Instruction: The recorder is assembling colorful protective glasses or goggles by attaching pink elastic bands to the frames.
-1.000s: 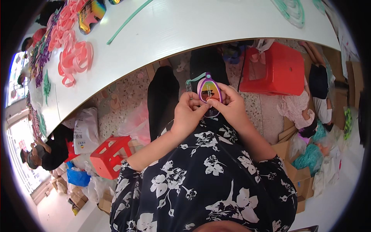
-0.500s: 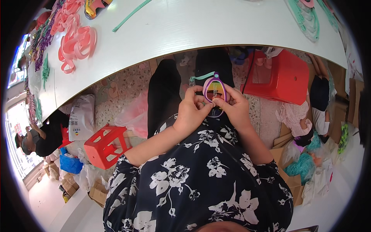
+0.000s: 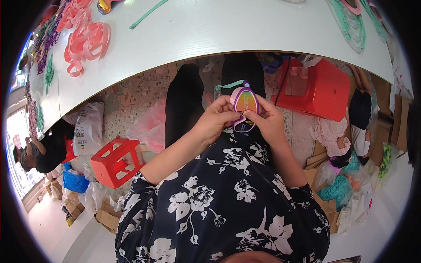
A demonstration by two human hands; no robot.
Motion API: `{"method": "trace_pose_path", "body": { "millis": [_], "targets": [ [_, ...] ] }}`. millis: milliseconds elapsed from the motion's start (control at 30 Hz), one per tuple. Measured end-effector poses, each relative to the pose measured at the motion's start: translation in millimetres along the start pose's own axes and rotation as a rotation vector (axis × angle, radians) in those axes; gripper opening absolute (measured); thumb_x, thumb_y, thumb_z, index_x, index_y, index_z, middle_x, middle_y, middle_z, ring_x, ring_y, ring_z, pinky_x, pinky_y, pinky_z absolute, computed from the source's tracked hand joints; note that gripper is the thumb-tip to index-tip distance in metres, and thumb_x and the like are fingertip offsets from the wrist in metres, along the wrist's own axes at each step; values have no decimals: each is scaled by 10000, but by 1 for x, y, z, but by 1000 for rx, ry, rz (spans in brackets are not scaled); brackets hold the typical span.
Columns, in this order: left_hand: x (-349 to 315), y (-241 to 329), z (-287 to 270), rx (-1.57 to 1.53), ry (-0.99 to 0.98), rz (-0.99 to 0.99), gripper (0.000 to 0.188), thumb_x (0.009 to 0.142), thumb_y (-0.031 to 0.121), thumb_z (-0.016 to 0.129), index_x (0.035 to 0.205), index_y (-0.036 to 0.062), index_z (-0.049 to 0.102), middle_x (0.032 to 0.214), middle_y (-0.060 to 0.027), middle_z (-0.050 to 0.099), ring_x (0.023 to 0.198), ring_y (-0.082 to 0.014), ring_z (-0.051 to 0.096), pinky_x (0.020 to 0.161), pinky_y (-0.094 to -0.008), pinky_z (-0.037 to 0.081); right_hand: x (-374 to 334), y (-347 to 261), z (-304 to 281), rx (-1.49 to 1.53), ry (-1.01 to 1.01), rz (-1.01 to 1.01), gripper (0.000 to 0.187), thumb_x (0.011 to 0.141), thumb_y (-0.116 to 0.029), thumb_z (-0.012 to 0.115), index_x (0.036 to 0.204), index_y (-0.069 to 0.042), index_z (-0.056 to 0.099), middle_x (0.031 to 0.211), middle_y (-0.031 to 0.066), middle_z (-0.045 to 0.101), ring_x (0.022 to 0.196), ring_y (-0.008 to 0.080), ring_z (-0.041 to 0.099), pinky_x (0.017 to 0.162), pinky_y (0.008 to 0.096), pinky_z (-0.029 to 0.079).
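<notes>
Swim goggles (image 3: 248, 101) with a purple frame and shiny rainbow-tinted lenses are held over my lap, one lens above the other. My left hand (image 3: 215, 119) pinches the left edge of the frame near the nose bridge. From the other side, my right hand (image 3: 268, 122) grips the frame, its thumb on the lower part of the upper lens. A short teal strap (image 3: 230, 85) runs left from the top end of the goggles. The curled fingertips behind the frame are hidden.
Ahead stands a white table (image 3: 175, 33) with coiled pink straps (image 3: 85, 41), a teal strap (image 3: 148, 14) and bundled green straps (image 3: 349, 26). Red stools (image 3: 116, 162) flank my legs. Bags and boxes lie on the floor; other people are at the left and right.
The goggles have tilted slightly, so the upper lens now reflects bright orange and yellow. My left fingers have shifted a little on the frame. Both hands keep their hold.
</notes>
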State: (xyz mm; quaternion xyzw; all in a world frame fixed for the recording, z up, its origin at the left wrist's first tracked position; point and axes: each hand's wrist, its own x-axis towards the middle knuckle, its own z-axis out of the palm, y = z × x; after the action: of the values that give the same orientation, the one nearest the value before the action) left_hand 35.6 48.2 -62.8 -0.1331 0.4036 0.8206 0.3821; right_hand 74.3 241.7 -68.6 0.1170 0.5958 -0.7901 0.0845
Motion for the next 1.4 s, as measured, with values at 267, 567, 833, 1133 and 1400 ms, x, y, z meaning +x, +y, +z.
{"method": "trace_pose_path", "body": {
  "millis": [267, 567, 833, 1133, 1400],
  "targets": [
    [-8, -1, 12, 105, 98, 39, 309, 914, -22, 668, 1200, 27, 562, 986, -34, 684, 859, -87, 645, 779, -220, 525, -3, 1, 2, -33, 17, -15, 508, 846, 26, 776, 1324, 42, 607, 1069, 36, 594, 983, 117, 643, 847, 248, 545],
    [-24, 1, 31, 722, 270, 189, 493, 921, 42, 698, 1331, -35, 436, 976, -65, 710, 704, -45, 607, 606, -198, 492, 1, -4, 6, 119, 42, 58, 489, 873, 38, 740, 1333, 66, 576, 1138, 86, 648, 1022, 147, 666, 858, 277, 577],
    [-11, -2, 27, 538, 276, -10, 400, 867, 53, 756, 1202, -21, 552, 929, -47, 708, 722, -53, 602, 640, -212, 485, -1, 3, 1, 83, 24, 6, 497, 869, 45, 740, 1335, 71, 570, 1142, 97, 670, 1015, 142, 666, 863, 266, 568],
    [-11, -6, 25, 328, 238, -24, 270, 912, 57, 731, 1148, 2, 611, 917, -17, 691, 722, -33, 597, 629, -173, 461, 0, 1, 3, 57, 37, 35, 483, 870, 24, 754, 1322, 60, 589, 1125, 68, 655, 1025, 134, 660, 876, 258, 552],
    [-21, -7, 29, 816, 277, 238, 539, 940, 46, 685, 1425, -55, 469, 884, -23, 674, 698, -34, 580, 608, -195, 482, -3, 0, 6, -44, 62, 12, 497, 856, -29, 787, 1322, 22, 622, 1044, 47, 591, 945, 115, 645, 821, 245, 551]
  ]
}}
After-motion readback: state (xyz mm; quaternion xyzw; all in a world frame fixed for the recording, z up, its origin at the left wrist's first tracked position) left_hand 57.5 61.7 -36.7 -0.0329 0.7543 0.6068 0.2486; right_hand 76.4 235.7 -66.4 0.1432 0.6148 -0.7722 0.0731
